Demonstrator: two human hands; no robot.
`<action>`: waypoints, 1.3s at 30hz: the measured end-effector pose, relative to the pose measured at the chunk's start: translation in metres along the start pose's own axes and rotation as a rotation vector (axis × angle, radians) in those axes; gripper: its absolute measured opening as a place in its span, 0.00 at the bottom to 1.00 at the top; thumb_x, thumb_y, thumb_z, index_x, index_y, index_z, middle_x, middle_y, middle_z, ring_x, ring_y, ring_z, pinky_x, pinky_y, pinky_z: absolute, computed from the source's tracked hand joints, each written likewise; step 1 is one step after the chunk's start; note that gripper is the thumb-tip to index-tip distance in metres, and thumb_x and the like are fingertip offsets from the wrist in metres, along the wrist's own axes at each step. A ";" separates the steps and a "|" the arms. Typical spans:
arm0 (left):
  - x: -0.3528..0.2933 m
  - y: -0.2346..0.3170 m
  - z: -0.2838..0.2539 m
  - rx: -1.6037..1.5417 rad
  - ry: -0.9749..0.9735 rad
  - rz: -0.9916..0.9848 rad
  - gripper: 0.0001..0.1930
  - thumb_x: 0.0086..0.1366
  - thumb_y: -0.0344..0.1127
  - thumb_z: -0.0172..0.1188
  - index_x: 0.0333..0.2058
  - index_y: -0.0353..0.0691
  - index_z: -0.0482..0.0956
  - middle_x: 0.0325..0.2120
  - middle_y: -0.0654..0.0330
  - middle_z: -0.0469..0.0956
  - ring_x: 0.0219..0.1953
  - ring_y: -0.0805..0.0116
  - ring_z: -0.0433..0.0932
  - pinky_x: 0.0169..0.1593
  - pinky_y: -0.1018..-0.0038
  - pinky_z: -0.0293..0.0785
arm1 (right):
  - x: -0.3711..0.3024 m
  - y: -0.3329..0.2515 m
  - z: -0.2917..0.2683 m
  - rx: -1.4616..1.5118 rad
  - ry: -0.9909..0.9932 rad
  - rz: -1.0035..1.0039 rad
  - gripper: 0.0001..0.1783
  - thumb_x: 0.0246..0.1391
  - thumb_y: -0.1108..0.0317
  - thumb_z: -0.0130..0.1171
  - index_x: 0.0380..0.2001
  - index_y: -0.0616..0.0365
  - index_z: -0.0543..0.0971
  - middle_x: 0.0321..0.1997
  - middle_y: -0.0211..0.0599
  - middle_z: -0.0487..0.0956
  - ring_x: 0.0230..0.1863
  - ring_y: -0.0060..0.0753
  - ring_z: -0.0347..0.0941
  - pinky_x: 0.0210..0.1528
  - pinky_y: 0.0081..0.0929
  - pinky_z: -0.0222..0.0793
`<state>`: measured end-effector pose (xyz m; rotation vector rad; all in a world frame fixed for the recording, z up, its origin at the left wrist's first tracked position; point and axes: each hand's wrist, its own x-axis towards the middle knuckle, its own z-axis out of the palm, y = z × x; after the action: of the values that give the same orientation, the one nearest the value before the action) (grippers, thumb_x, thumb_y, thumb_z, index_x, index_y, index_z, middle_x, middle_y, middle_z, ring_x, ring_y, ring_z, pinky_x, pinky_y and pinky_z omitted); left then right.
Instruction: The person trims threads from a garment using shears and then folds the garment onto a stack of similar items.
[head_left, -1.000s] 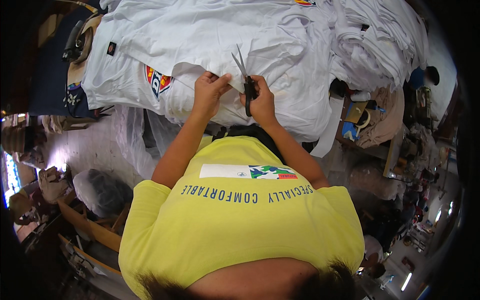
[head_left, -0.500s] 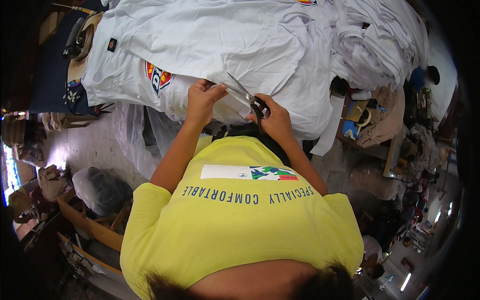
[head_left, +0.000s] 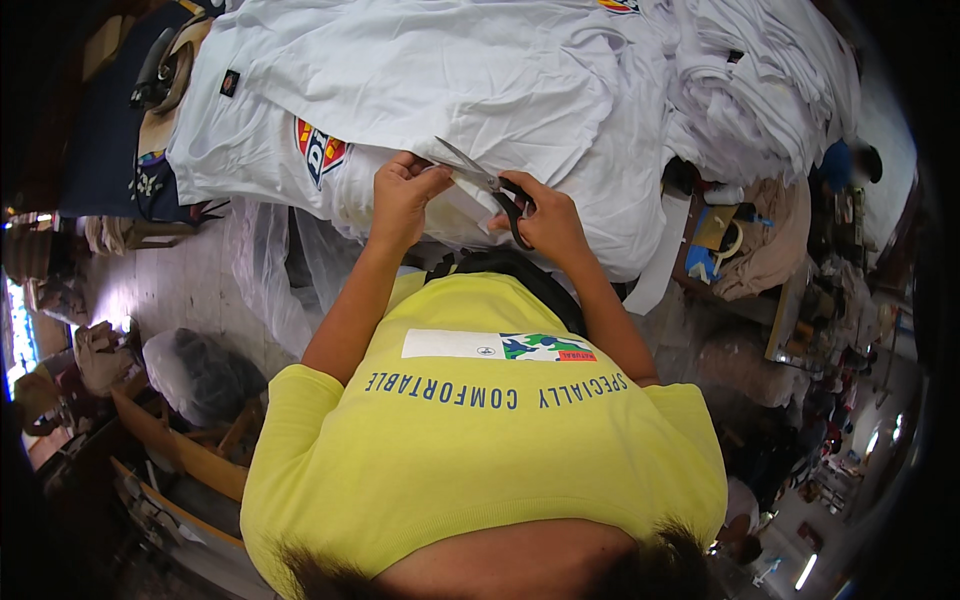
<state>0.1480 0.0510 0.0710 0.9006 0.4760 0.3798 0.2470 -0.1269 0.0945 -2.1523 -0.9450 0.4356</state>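
Observation:
A pair of scissors point(head_left: 494, 184) with black handles is in my right hand point(head_left: 545, 217), fingers closed round the loops. Its blades point up and left, slightly parted, over the near edge of a white T-shirt point(head_left: 400, 95). To the left of the blades, my left hand point(head_left: 408, 198) pinches the shirt's edge between thumb and fingers. A red, yellow and blue printed emblem point(head_left: 319, 152) shows on white cloth left of that hand. Farther left, a small black label point(head_left: 229, 82) sits on the fabric. What lies under my fingertips is hidden.
Heaped white garments point(head_left: 755, 90) rise at the far right. Right of the work lie a tape roll point(head_left: 733, 238) and brown cloth point(head_left: 775, 240). Clear plastic sheeting point(head_left: 275, 260) hangs below the left edge. A wrapped dark bundle point(head_left: 200, 378) stands on the floor at left.
The scissors have shifted slightly up and left, with my right hand following. My left hand keeps its pinch on the cloth nearly in place.

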 end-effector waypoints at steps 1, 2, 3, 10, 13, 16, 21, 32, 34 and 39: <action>0.000 0.001 0.000 -0.007 0.003 -0.004 0.11 0.54 0.22 0.56 0.37 0.32 0.71 0.31 0.59 0.76 0.33 0.72 0.76 0.41 0.73 0.74 | -0.001 0.002 0.002 0.010 0.013 -0.011 0.31 0.31 0.59 0.70 0.43 0.52 0.73 0.21 0.38 0.75 0.18 0.34 0.70 0.24 0.27 0.64; -0.002 0.002 0.002 -0.013 0.006 -0.006 0.11 0.54 0.22 0.57 0.37 0.32 0.71 0.31 0.59 0.76 0.33 0.73 0.76 0.41 0.74 0.74 | -0.002 0.004 0.002 0.012 -0.004 0.020 0.30 0.31 0.61 0.70 0.43 0.52 0.73 0.21 0.39 0.75 0.18 0.35 0.71 0.24 0.27 0.65; -0.002 0.004 0.004 -0.019 0.009 -0.009 0.11 0.54 0.22 0.57 0.37 0.32 0.72 0.31 0.59 0.76 0.33 0.73 0.76 0.41 0.74 0.74 | -0.003 0.005 0.003 0.013 -0.020 0.052 0.29 0.32 0.63 0.69 0.43 0.52 0.73 0.20 0.40 0.75 0.18 0.35 0.71 0.24 0.27 0.65; 0.002 0.002 -0.001 -0.063 0.032 0.023 0.12 0.54 0.23 0.57 0.39 0.33 0.71 0.33 0.60 0.76 0.35 0.74 0.75 0.42 0.75 0.73 | -0.007 0.017 0.011 0.044 0.058 -0.024 0.29 0.30 0.68 0.68 0.42 0.51 0.73 0.19 0.39 0.74 0.18 0.35 0.71 0.23 0.27 0.65; 0.000 0.004 0.003 -0.074 0.025 0.019 0.12 0.54 0.22 0.56 0.39 0.33 0.71 0.33 0.60 0.76 0.35 0.74 0.75 0.42 0.75 0.73 | 0.002 -0.007 0.003 -0.005 0.049 -0.007 0.29 0.29 0.66 0.70 0.42 0.51 0.73 0.17 0.34 0.71 0.18 0.35 0.69 0.22 0.27 0.63; 0.001 0.002 0.003 -0.052 0.024 0.010 0.12 0.54 0.22 0.56 0.39 0.34 0.71 0.33 0.61 0.76 0.35 0.74 0.75 0.42 0.75 0.73 | 0.008 -0.016 0.002 0.016 0.013 0.037 0.30 0.28 0.64 0.71 0.41 0.51 0.73 0.17 0.31 0.67 0.18 0.34 0.67 0.22 0.27 0.62; -0.001 0.006 0.004 -0.052 0.020 -0.002 0.12 0.55 0.22 0.57 0.39 0.34 0.71 0.33 0.60 0.76 0.35 0.74 0.76 0.41 0.76 0.73 | 0.004 -0.003 0.008 0.081 0.013 0.018 0.30 0.29 0.62 0.71 0.41 0.51 0.73 0.17 0.35 0.73 0.17 0.34 0.69 0.22 0.27 0.63; 0.001 0.005 -0.004 -0.086 0.067 0.022 0.13 0.54 0.21 0.55 0.40 0.33 0.71 0.32 0.61 0.76 0.33 0.74 0.75 0.41 0.76 0.73 | 0.005 -0.018 0.009 -0.038 0.038 0.021 0.30 0.29 0.64 0.70 0.42 0.50 0.72 0.17 0.33 0.70 0.18 0.35 0.69 0.23 0.28 0.63; 0.000 0.006 -0.003 -0.079 0.059 0.020 0.13 0.54 0.21 0.55 0.40 0.33 0.71 0.32 0.61 0.76 0.33 0.74 0.75 0.40 0.77 0.73 | 0.009 -0.021 0.010 -0.024 0.023 0.033 0.30 0.29 0.66 0.70 0.42 0.50 0.72 0.17 0.32 0.68 0.18 0.35 0.69 0.23 0.28 0.63; -0.001 0.007 -0.003 -0.062 0.041 0.010 0.12 0.54 0.22 0.57 0.38 0.34 0.72 0.30 0.62 0.76 0.32 0.75 0.75 0.39 0.78 0.73 | 0.007 -0.005 0.016 -0.036 0.006 0.031 0.29 0.30 0.67 0.69 0.42 0.50 0.72 0.17 0.32 0.69 0.18 0.34 0.69 0.22 0.27 0.63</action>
<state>0.1447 0.0562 0.0752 0.8367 0.4948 0.4206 0.2404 -0.1113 0.0875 -2.2016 -0.9239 0.4297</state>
